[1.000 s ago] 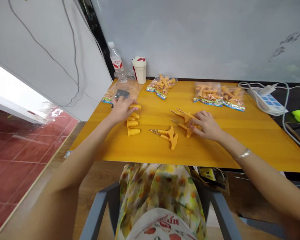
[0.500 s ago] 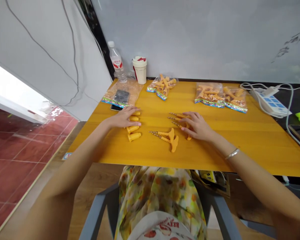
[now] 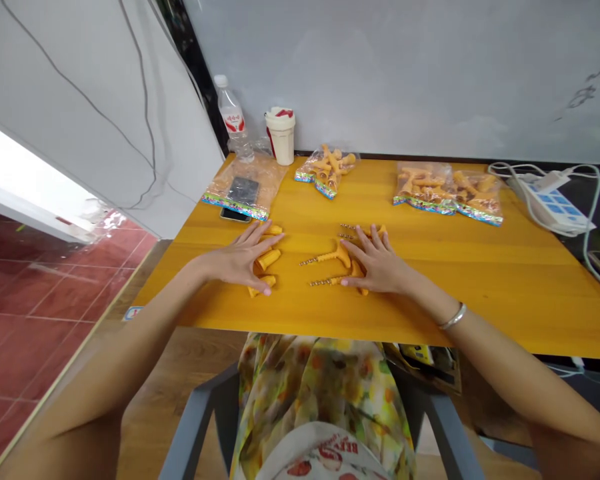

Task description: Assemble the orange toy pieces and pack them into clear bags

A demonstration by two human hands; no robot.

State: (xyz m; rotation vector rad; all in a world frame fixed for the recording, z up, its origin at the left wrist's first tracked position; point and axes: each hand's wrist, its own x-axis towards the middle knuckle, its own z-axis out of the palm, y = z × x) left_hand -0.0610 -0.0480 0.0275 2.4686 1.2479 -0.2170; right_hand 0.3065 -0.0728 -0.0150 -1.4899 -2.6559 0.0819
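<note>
My left hand (image 3: pixel 237 259) lies spread over several yellow tapered sleeves. One yellow sleeve (image 3: pixel 269 259) shows between its thumb and fingers; another yellow sleeve (image 3: pixel 261 287) is by the thumb. My right hand (image 3: pixel 380 267) rests with fingers apart over yellow T-handled corkscrews. A corkscrew (image 3: pixel 336 254) points its metal spiral left, just beyond the fingertips. Nearer the front edge lies a second corkscrew (image 3: pixel 336 281), its handle partly beneath my right thumb. Farther back, more metal spirals (image 3: pixel 347 230) stick out, their handles partly hidden by my fingers. Neither hand grips anything.
Along the back of the wooden table (image 3: pixel 430 320) lie a bag of yellow parts (image 3: pixel 330 167) and two more bags (image 3: pixel 425 187). At back left are a bottle (image 3: pixel 234 120), a cup (image 3: pixel 281 137) and a phone (image 3: pixel 243 191) under a plastic bag. A power strip (image 3: pixel 555 203) sits right.
Both hands have moved toward the front edge, with fingers more spread. The front corkscrews have shifted and lie farther apart, more nearly parallel. The front sleeves have moved slightly.
</note>
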